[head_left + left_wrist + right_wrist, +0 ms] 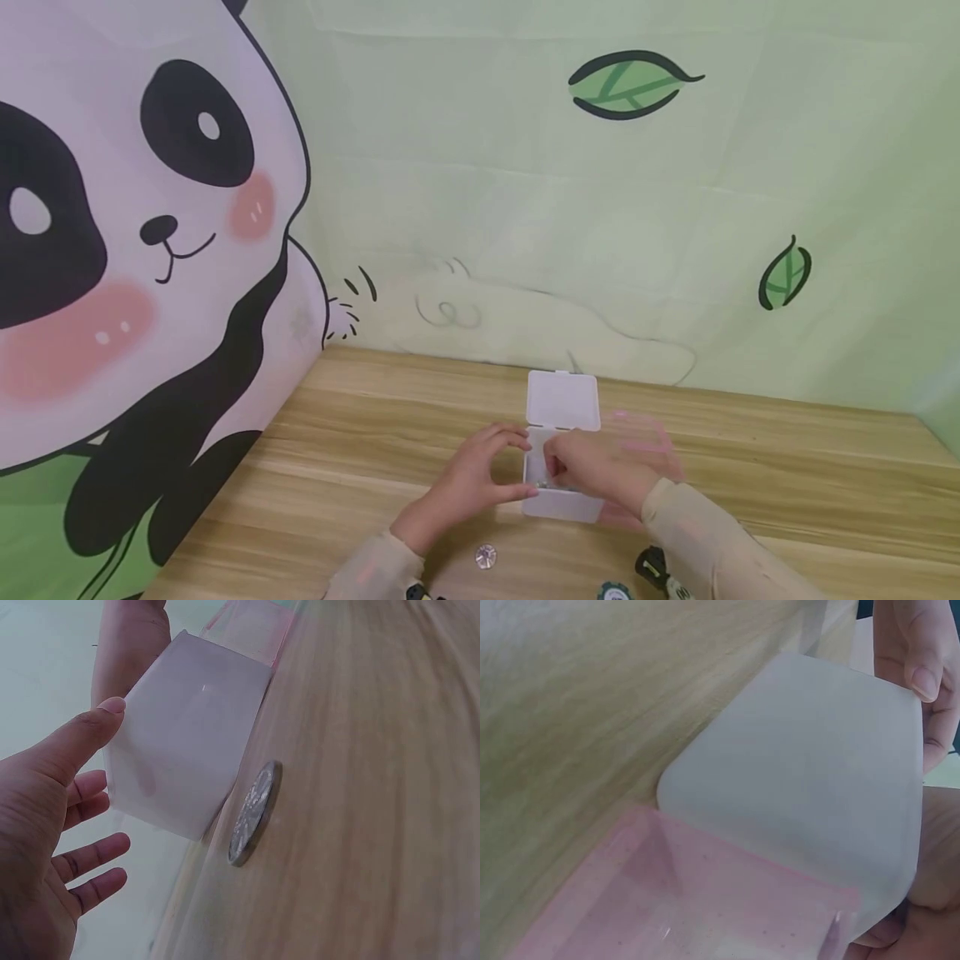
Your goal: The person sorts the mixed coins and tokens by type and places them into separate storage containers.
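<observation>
A white lidded box (561, 505) stands on the wooden table with its lid (563, 400) tipped back. My left hand (480, 475) is at its left side, thumb right at the front corner and fingers spread towards the back. In the left wrist view the thumb (112, 706) meets the box's rim, and two lower fingers point free of it. Fingers down, my right hand (592, 462) reaches into the box; its fingertips are hidden, and I cannot tell whether they hold anything. Small shiny bits (542, 483) show on the box floor.
A see-through pink box (727, 892) stands right against the white one. On the table nearer me lie a silvery round disc (486, 557), a teal and white chip (615, 592) and a black and pale object (656, 568). A panda-print cloth hangs behind.
</observation>
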The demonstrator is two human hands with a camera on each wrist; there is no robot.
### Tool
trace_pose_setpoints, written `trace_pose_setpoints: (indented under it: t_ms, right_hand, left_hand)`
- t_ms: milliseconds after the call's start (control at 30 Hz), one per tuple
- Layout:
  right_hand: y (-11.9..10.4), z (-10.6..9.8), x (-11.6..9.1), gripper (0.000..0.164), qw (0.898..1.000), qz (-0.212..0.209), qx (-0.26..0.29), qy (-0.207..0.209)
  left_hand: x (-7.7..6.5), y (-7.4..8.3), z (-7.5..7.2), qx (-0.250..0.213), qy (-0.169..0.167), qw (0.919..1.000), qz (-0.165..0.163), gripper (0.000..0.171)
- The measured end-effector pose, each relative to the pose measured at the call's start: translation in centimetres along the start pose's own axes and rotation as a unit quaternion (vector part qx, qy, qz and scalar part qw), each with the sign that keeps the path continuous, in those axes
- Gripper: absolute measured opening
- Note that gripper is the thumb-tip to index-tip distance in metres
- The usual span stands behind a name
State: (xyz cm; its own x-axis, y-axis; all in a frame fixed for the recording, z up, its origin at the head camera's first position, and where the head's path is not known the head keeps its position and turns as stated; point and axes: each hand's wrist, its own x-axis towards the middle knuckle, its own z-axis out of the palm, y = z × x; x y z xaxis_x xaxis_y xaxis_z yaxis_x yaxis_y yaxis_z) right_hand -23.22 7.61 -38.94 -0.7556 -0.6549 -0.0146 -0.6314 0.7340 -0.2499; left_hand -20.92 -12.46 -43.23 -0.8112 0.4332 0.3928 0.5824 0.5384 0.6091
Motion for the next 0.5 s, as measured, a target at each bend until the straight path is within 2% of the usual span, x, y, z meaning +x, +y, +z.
trace_pose_setpoints:
  t_ms: [500]
  right_hand:
    - [-0.17,0.23,0.19,0.012,0.999,0.041,-0.015,-0.005]
  left_hand:
    - [0.04,0.01,0.14,0.007,0.007,0.9998,0.017,0.047]
